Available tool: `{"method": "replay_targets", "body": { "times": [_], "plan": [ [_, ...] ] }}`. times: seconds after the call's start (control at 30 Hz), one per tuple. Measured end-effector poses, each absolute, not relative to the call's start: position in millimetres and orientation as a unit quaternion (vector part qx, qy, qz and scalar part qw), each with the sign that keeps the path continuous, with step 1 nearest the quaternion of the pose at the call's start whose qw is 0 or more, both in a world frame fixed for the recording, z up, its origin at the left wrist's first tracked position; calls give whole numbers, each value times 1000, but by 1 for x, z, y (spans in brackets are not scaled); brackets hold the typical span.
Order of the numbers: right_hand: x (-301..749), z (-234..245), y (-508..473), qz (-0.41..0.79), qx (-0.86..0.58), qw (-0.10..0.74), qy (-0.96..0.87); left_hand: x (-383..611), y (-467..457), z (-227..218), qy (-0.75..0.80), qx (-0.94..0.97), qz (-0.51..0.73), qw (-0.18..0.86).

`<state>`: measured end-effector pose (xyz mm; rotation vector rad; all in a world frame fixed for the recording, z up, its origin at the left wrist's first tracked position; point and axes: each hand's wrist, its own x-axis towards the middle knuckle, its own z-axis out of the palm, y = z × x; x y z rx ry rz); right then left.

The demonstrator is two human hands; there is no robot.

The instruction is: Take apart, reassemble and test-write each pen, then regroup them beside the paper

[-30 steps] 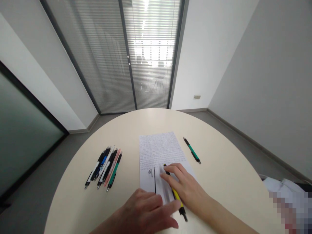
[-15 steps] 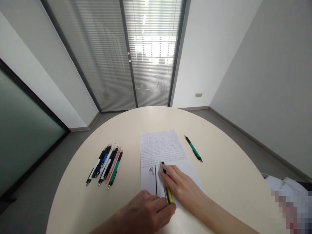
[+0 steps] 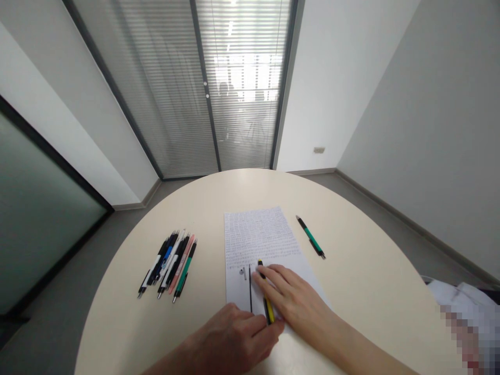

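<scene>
A yellow and black pen (image 3: 269, 310) lies lengthwise over the written sheet of paper (image 3: 255, 234). My left hand (image 3: 244, 333) is closed on its near end, thumb and fingers pinching there. At the far end, the fingers of my right hand (image 3: 292, 297) bend over the pen's black part; the right thumb is hidden. Left of the pen, a thin dark ink refill (image 3: 250, 286) rests on the sheet, its near end covered by my left hand. Small loose pen parts (image 3: 242, 272) sit beside the refill's tip, too small to make out fully.
Several pens (image 3: 172, 265) in black, white, blue, pink and green lie side by side at the left. A single green and black pen (image 3: 310, 237) lies right of the paper. The round table (image 3: 253, 190) has a curved far edge. Part of a person (image 3: 464, 312) shows at far right.
My right fingers have shifted slightly left along the pen's upper part. The left hand stays almost where it was, and the loose parts have not moved.
</scene>
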<state>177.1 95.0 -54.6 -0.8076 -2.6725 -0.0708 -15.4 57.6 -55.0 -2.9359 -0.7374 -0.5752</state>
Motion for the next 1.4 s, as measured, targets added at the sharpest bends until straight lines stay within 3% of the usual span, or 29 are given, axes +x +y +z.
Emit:
{"method": "replay_targets", "body": {
  "times": [0.17,0.33,0.43,0.73,0.93,1.03,1.17,1.3,1.4],
  "plan": [
    [180,-33,82,50,-304,189,-932,-20,55,-47,-228,-950,-211,15],
    [181,-35,63,130,-148,21,-980,-27,56,-56,-145,-979,-122,-81],
    [179,-52,57,128,-138,-28,-982,-27,56,-57,-145,-979,-101,-102],
    [176,-58,58,136,-135,-5,-981,-22,55,-40,-170,-969,-53,-171],
    [183,-36,67,306,-126,30,-943,-22,56,-39,-161,-970,-53,-176],
    [181,-33,76,384,-189,103,-898,-24,59,-42,-152,-973,-55,-167],
    [173,-46,90,324,-412,195,-829,-28,64,-49,-132,-974,-35,-181],
    [165,-57,98,248,-524,168,-798,-30,66,-50,-153,-963,-42,-218],
    [162,-59,98,209,-546,122,-802,-24,63,-42,-227,-918,-80,-315]
  ]
}}
